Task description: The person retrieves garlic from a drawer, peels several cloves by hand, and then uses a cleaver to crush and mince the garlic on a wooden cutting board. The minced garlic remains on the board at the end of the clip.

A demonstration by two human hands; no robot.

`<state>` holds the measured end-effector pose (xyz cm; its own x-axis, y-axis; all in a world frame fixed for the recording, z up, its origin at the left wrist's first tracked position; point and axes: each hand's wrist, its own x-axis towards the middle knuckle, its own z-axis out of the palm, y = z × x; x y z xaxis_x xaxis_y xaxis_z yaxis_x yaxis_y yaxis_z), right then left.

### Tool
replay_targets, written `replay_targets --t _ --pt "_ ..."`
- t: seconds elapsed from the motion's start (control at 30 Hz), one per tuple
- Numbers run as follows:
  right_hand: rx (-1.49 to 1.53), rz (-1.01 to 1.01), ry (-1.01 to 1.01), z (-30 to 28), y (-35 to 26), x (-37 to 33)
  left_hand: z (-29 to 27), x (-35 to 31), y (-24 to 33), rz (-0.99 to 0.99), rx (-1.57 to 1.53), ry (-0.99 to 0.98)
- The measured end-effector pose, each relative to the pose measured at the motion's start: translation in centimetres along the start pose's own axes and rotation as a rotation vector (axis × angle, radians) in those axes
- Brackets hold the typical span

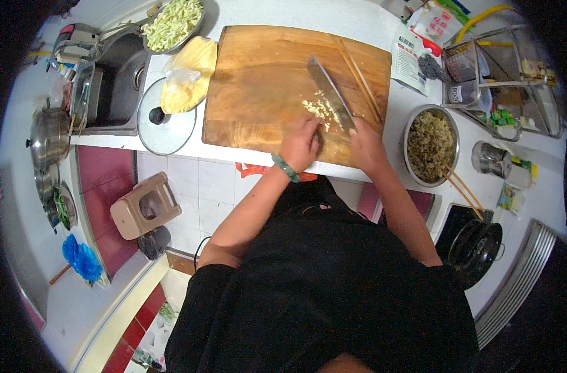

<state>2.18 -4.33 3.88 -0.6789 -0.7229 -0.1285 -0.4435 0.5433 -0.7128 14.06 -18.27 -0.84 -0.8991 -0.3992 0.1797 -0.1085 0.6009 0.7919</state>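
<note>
A broad kitchen knife (328, 88) is in my right hand (367, 148), its handle in my closed fingers near the front edge of the wooden cutting board (252, 74). The blade slants away to the far left across the board. Just left of it lies a small heap of finely chopped pale bits (316, 109), which look like garlic. My left hand (301, 144), with a green bangle (286, 168) at the wrist, rests at the board's near edge beside the heap. Its fingers are curled together, and whatever they hold is hidden.
Wooden chopsticks (360, 81) lie on the board's right side. A metal bowl of brownish food (431, 146) stands right of the board. At left are a glass lid (166, 133), a yellow bag (193, 68), a bowl of chopped greens (171, 25) and the sink (117, 81).
</note>
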Motion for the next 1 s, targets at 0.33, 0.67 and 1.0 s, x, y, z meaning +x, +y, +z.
replay_targets --t 0.33,0.67,1.0 --pt "-0.296 0.110 0.028 -1.2 2.5 -2.3 -2.6 -0.6 -1.0 -0.090 0.030 0.104" --pt "-0.062 0.049 -0.041 1.8 -1.7 -0.4 -3.2 -0.8 -0.8 -0.101 0.045 0.092" --pt "-0.088 -0.008 -0.077 2.6 -1.0 0.2 -3.1 -1.5 -1.1 -0.106 0.058 0.090"
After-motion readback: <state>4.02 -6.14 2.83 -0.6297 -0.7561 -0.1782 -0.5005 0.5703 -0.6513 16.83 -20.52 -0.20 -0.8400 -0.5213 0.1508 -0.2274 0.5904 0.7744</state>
